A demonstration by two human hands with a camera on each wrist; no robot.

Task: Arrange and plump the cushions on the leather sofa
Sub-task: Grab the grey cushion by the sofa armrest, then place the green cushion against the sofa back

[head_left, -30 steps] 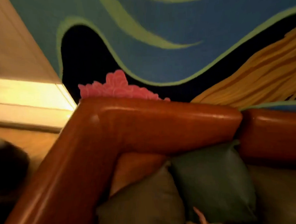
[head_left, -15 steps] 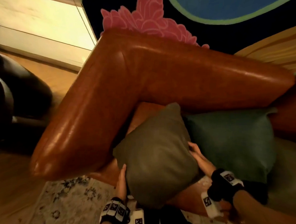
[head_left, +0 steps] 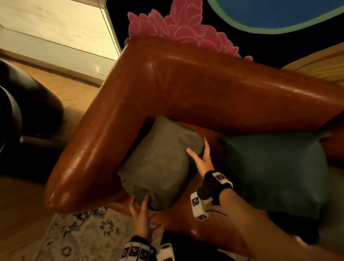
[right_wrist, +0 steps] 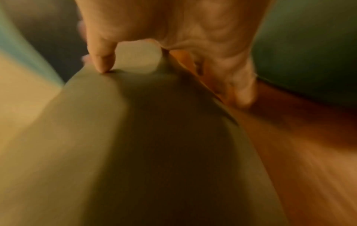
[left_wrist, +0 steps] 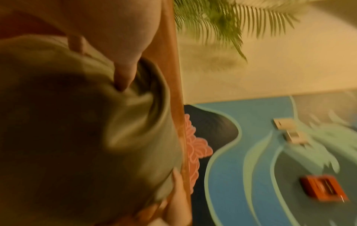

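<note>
Leather, tan-brown, makes up the sofa [head_left: 214, 93]; its armrest and backrest meet at a corner w/ a rounded top edge, and the olive cushion [head_left: 160, 166] sits in that corner on the seat, tilted, upper edge near the backrest, left side touching the inner face of the armrest. Bare seat leather shows btwn the olive cushion and the dark green cushion [head_left: 274, 175], which leans upright against the backrest, just beside on the right, not touching the olive one. Armrest front end rounds off above a pale patterned rug [head_left: 77, 243]; wood floor [head_left: 74, 92] beyond the armrest, w/ a black chair [head_left: 26, 108] standing on it at far left.

Left hand [head_left: 140, 215] is at the olive cushion's near bottom corner, fingers up against the fabric; left wrist view shows a thumb dug into a deep dimple in the cloth, so the hand pinches that corner. Right hand [head_left: 202, 160] is on the cushion's right edge, fingers spread and fairly straight, palm side to the fabric; right wrist view, blurred, shows one fingertip on the cushion's top edge and the rest down the side toward the seat. Cushion is squeezed btwn both hands, bunched at the near end.
</note>
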